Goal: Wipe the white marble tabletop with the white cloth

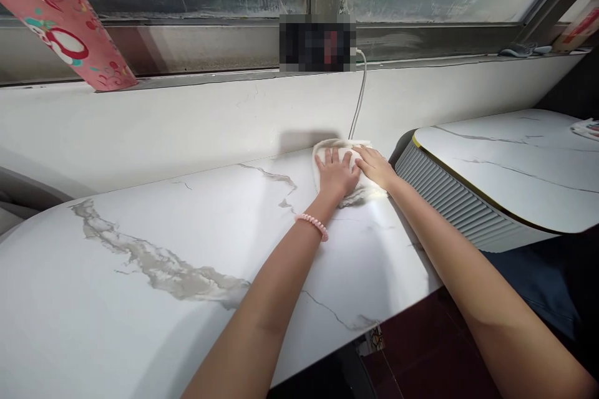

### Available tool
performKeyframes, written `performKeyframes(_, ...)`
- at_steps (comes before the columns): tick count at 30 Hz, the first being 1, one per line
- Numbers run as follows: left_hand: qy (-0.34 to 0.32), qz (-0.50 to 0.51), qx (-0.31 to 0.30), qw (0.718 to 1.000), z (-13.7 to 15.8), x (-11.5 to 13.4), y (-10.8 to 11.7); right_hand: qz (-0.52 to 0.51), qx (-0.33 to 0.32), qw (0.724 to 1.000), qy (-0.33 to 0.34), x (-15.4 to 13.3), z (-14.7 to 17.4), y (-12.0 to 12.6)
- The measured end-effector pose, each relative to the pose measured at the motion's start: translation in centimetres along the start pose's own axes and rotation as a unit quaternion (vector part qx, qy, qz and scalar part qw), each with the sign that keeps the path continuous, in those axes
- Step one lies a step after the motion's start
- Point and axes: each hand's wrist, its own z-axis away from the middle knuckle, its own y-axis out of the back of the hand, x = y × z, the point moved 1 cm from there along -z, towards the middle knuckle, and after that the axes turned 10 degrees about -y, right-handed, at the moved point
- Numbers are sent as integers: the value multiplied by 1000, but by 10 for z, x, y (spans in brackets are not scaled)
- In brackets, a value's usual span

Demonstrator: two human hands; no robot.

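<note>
A cream cloth (362,194) lies on the white marble-patterned tabletop (206,224), close to the wall. My left hand (336,173) presses on it with fingers spread, and a pink beaded bracelet (312,226) circles that wrist. Beside it, my right hand (374,167) rests flat on the cloth's right part, fingers stretched toward the left hand. Both palms face down, so their undersides are hidden.
On the window ledge (210,79) stand a tall pink box (70,31) at left and a blurred dark device (317,43) with a white cable (359,100) hanging down. A second marble-topped cabinet (510,162) with ribbed sides stands at right. Dark red floor shows below.
</note>
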Motion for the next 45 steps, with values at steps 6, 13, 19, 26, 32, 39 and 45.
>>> performKeyframes(6, 13, -21, 1, 1000, 39, 26, 1, 8, -39, 999, 1, -8, 43, 15)
performKeyframes(13, -26, -39, 13, 999, 107, 65, 3, -19, -12, 1000, 20, -4, 122, 31)
performKeyframes(19, -66, -53, -25, 996, 166, 99, 13, -29, -9, 999, 11, 0, 191, 45)
performKeyframes(26, -107, -91, -84, 986, 196, 91, 29, 2, 22, 1000, -12, -29, 226, 36)
performKeyframes(32, -109, -120, -164, 973, 193, 61, 47, 16, 38, 999, -15, -67, 226, 23)
performKeyframes(39, -114, -121, -150, 975, 175, 29, 48, 10, 39, 999, -10, -87, 199, 9)
performKeyframes(45, -67, -99, -94, 988, 125, -14, 38, -21, 28, 999, 10, -96, 119, -7)
